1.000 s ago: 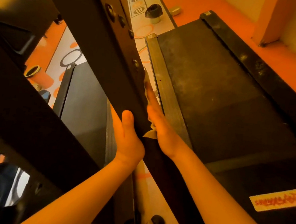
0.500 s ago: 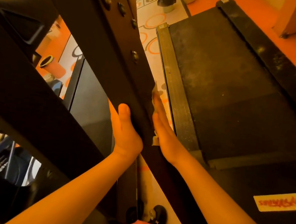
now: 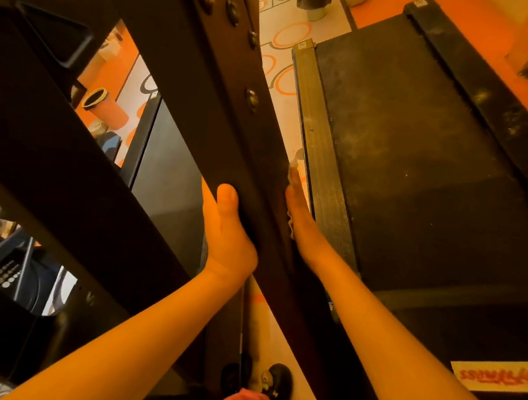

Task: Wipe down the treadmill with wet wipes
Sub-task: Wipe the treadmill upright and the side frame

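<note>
The treadmill's dark upright post [image 3: 230, 138] runs diagonally through the view, with its belt deck [image 3: 420, 169] to the right. My left hand [image 3: 227, 231] lies flat against the post's left side, its thumb straight along the front face. On the post's right side, my right hand [image 3: 302, 226] presses a pale wet wipe [image 3: 292, 169] against the metal with straight fingers. Only the wipe's edges show, past the fingertips and beside the palm.
A wooden-looking side rail [image 3: 318, 160] borders the deck. A small black-lined bin [image 3: 315, 0] stands on the patterned floor mat [image 3: 288, 34] beyond. Another dark machine [image 3: 168, 171] and an orange roller [image 3: 104, 107] lie to the left. My shoe [image 3: 277, 385] is below.
My right hand has slid the wipe down the post, away from the bolts and toward me. My left hand has kept its place on the post. The view has shifted slightly.
</note>
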### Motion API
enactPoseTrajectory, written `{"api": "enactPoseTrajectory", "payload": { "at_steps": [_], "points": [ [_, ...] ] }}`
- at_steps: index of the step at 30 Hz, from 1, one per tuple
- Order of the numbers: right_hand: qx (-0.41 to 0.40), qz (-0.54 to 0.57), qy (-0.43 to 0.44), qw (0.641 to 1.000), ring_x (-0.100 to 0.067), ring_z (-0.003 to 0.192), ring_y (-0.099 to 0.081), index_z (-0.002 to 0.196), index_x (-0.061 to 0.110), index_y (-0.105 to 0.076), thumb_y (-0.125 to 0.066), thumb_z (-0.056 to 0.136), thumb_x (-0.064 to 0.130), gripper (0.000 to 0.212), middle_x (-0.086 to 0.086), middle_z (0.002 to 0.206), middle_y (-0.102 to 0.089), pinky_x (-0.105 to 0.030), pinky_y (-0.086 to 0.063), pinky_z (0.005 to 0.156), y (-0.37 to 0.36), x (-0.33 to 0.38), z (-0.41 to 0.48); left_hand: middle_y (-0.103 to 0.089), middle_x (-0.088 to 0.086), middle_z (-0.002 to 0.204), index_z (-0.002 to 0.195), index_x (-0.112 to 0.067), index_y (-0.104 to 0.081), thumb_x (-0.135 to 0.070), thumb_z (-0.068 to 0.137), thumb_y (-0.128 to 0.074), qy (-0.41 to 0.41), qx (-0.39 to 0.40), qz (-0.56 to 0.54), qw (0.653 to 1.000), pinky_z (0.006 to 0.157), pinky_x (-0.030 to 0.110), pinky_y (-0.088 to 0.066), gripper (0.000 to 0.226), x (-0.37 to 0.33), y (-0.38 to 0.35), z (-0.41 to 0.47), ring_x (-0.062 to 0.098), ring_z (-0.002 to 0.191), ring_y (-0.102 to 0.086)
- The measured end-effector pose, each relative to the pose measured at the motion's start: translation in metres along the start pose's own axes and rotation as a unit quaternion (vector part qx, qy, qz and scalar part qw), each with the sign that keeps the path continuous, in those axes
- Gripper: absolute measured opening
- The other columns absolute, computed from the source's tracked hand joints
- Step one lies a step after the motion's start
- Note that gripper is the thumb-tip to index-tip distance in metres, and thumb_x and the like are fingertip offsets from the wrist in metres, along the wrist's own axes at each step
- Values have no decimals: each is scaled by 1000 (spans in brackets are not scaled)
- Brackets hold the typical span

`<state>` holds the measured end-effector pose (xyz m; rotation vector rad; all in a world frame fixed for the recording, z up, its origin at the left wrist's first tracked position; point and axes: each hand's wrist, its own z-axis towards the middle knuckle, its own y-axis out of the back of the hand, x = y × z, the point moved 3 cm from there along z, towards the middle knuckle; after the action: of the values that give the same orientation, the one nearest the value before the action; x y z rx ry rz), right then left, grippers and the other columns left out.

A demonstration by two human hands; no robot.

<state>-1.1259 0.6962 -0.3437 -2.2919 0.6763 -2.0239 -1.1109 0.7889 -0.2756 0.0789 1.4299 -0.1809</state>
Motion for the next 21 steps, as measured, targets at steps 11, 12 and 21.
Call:
{"api": "enactPoseTrajectory", "payload": {
  "at_steps": [11,12,21],
  "points": [
    [6,-5,74,997,-52,127,-28,145,23,-26,-24,105,33,41,-35,143,-29,-63,-28,105,-18,76,26,-65,-21,105,136,-19,-42,-55,65,-50,5,-1,-13,1000,80,15,-52,80,3,3,3,-3,99,-64],
    [0,-22,78,997,-51,130,-28,147,15,-25,-27,103,41,51,-33,144,-30,-61,-30,107,-18,79,29,-66,-22,102,133,-19,-43,-54,64,-51,8,-1,-19,1000,77,14,-52,78,4,3,3,-4,97,-65],
    [-18,-20,36,999,-40,139,-28,153,24,-14,-27,94,64,72,-22,154,-26,-53,-29,113,-14,65,10,-68,-33,89,116,-33,-46,-46,67,-53,12,7,-16,1000,72,10,-51,52,5,2,1,-9,90,-65]
  ]
}}
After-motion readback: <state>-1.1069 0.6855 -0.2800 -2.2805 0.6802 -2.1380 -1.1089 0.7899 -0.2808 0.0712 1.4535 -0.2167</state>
